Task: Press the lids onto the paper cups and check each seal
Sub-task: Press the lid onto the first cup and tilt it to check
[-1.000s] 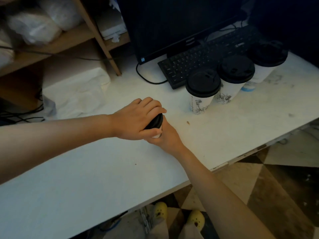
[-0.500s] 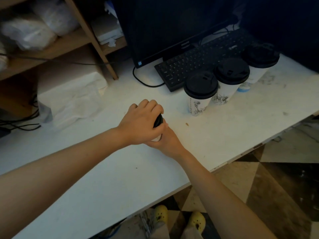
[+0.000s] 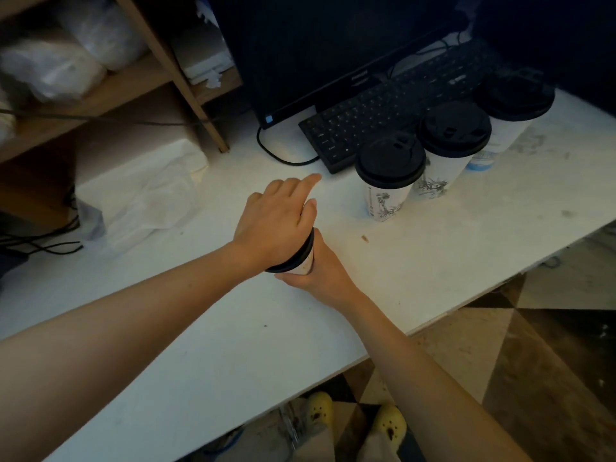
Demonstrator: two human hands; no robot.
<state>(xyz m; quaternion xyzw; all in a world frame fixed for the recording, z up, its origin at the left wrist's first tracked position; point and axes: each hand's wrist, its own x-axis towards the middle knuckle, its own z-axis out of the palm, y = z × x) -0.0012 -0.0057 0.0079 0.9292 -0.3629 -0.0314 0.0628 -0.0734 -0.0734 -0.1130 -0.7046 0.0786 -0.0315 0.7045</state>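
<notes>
A white paper cup (image 3: 304, 265) with a black lid (image 3: 300, 253) stands near the middle of the white table (image 3: 433, 255). My right hand (image 3: 316, 271) wraps around the cup's body from the near side. The palm of my left hand (image 3: 276, 221) lies flat on top of the lid, fingers spread and lifted, index finger pointing away. Most of the cup and lid is hidden under my hands. Three lidded printed cups stand in a row at the right: the nearest cup (image 3: 388, 176), the middle cup (image 3: 450, 145) and the far cup (image 3: 510, 111).
A black keyboard (image 3: 383, 118) and a dark monitor (image 3: 326, 45) sit behind the cups, with a cable (image 3: 276, 151) on the table. A white wrapped stack (image 3: 140, 191) lies at the left under wooden shelves (image 3: 116, 85). The table's front edge runs diagonally above a patterned floor.
My left hand's fingers, curled over the lid before, have lifted and spread, so only the palm rests on it. My right hand still holds the cup.
</notes>
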